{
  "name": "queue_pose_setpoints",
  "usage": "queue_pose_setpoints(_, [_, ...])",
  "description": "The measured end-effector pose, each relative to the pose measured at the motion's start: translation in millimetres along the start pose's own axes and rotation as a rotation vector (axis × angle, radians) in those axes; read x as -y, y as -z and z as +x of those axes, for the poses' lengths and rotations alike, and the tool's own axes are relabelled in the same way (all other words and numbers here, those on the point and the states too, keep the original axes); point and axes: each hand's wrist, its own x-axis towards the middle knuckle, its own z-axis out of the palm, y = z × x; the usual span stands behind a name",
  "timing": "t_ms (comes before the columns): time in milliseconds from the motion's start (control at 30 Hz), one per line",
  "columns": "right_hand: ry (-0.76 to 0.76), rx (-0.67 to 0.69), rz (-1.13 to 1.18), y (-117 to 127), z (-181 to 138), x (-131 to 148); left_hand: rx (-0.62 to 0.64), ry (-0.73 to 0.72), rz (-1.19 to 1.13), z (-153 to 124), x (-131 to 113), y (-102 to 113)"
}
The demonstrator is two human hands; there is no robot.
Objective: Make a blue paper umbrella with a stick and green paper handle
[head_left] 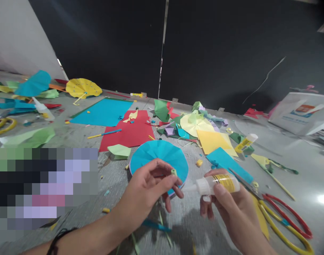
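Observation:
My left hand [148, 186] pinches a small green paper roll [174, 172] between thumb and forefinger. Its lower fingers curl around the edge of a round, pleated turquoise paper disc [162, 159], which stands behind the hand. My right hand [228, 200] grips a small glue bottle [220, 185] with a yellow label, lying on its side. The bottle's white nozzle [201, 187] points left toward the green roll, a short gap from it.
Scissors with red and yellow handles [284, 221] lie right of my right hand. Scattered around on the grey work surface are a turquoise sheet [228, 164], a yellow sheet [215, 141], a red sheet [124, 129] and many paper scraps. A black wall [98, 42] stands behind.

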Motion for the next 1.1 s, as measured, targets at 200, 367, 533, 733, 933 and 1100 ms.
queue_pose_setpoints(200, [0.012, -0.013, -0.02, 0, 1, 2, 0.142, -0.197, 0.874, -2, 15, 5])
queue_pose_setpoints(367, [-0.013, -0.024, -0.034, 1, 0, 2, 0.23, -0.3, 1.059, -6, 19, 5])
queue_pose_setpoints(533, [-0.025, -0.014, -0.026, 1, 1, 1, 0.209, -0.298, 0.942, -6, 6, 7])
queue_pose_setpoints(733, [-0.022, 0.017, -0.065, -1, 3, 1, 0.088, -0.549, 0.816, -8, -3, 9])
queue_pose_setpoints(933, [-0.022, 0.031, -0.12, -7, 3, 1, 0.154, -0.723, 1.079, -12, 5, 15])
queue_pose_setpoints(1100, [-0.018, 0.018, -0.127, -8, 5, 0, 0.193, -0.666, 1.138, -13, 3, 16])
